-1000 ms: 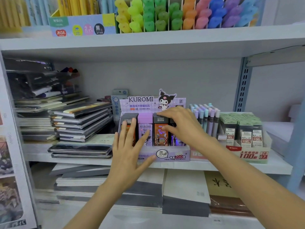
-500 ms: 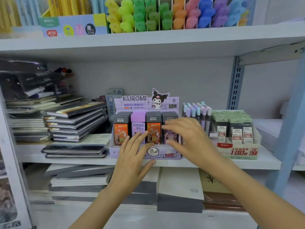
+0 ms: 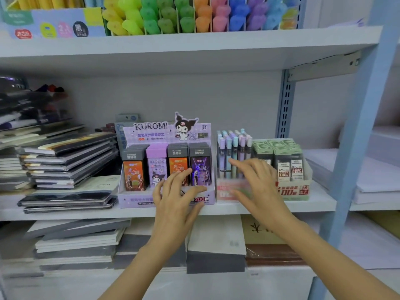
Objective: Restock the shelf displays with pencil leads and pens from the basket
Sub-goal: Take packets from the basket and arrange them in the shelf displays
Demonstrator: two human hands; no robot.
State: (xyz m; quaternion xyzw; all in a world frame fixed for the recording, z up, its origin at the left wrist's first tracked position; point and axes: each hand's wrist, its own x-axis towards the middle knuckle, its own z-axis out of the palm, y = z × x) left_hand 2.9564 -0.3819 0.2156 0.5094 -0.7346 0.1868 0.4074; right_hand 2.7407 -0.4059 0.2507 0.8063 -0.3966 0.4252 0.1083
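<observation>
right hand [image 3: 259, 189] is nearer the pastel-capped plastic pens [image 3: 232, 148]: they stand upright in their pink card tray, just beyond its spread, empty fingers. left hand [image 3: 177, 202], also splayed and empty, sits at the front lip of the purple cardboard Kuromi pencil-lead display box [image 3: 166, 135] (basket not in view)

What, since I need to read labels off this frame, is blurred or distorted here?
Head view: the right hand and the pen box front behind it are motion-smeared, its print unreadable; the Kuromi box header is sharp; the wide lens makes the blue upright lean; light is soft and even, no hard glare.
</observation>
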